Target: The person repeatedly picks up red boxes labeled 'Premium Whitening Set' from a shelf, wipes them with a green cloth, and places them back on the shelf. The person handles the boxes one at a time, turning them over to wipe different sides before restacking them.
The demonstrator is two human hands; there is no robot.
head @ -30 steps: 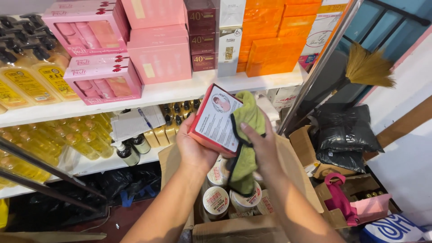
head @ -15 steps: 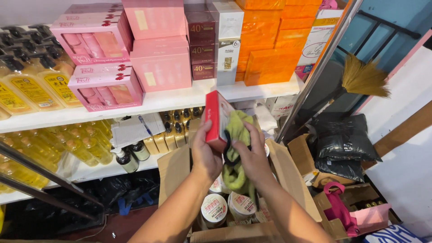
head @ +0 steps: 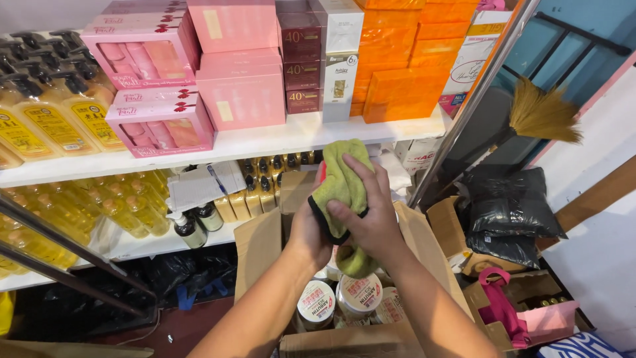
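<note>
Both hands are up in front of the chest, over the open cardboard carton (head: 265, 248), and the green cloth (head: 341, 182) sits right between them. The right hand (head: 368, 222) is on top — fingers curled and pressed together over the cloth, pinning it down against whatever is underneath. The left hand (head: 306, 235) is almost wholly covered; only its heel and wrist show, so I cannot tell how its fingers lie, though it looks cupped beneath the bundle. A sliver of red box (head: 321, 174) peeks out at the cloth's upper left edge, touching it — the rest is wrapped from sight. The cloth's long axis runs top to bottom, its upper end toward the white shelf (head: 265, 140), its tail hanging toward the round jars (head: 317, 301) in the carton. So the box lies under the right fingers, palm-side, with the right hand nearer the camera.
</note>
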